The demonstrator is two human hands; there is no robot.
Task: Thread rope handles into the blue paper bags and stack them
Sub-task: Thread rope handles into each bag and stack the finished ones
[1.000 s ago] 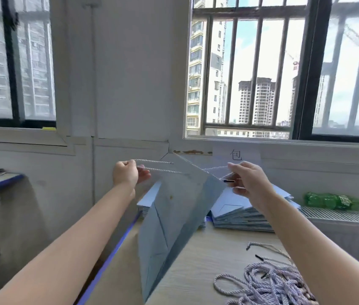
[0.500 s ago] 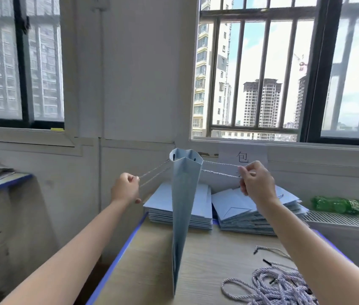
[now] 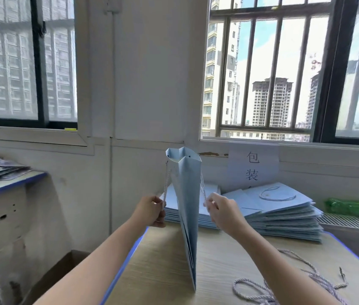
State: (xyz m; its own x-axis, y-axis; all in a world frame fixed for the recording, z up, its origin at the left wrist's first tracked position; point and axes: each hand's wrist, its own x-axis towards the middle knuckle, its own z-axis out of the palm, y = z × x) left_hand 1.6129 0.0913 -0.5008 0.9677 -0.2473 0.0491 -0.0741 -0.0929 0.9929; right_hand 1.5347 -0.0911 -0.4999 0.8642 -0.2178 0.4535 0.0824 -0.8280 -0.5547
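Both hands dropped lower and closer to the blue bag [image 3: 186,194] since the earlier frame; handles now hang down its sides. Left hand [image 3: 151,211] pinches left rope handle [image 3: 167,183], right hand [image 3: 220,211] pinches right rope handle [image 3: 202,190]. Bag upright, edge-on, above worktop [image 3: 163,271]. Bag stacks [image 3: 284,216] behind, loose ropes [image 3: 284,287] front right.

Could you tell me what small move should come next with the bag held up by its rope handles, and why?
Probably lay the blue bag flat on the right stack: both hands hold rope handles already hanging from its sides, and that stack's top bag shows a handle too.
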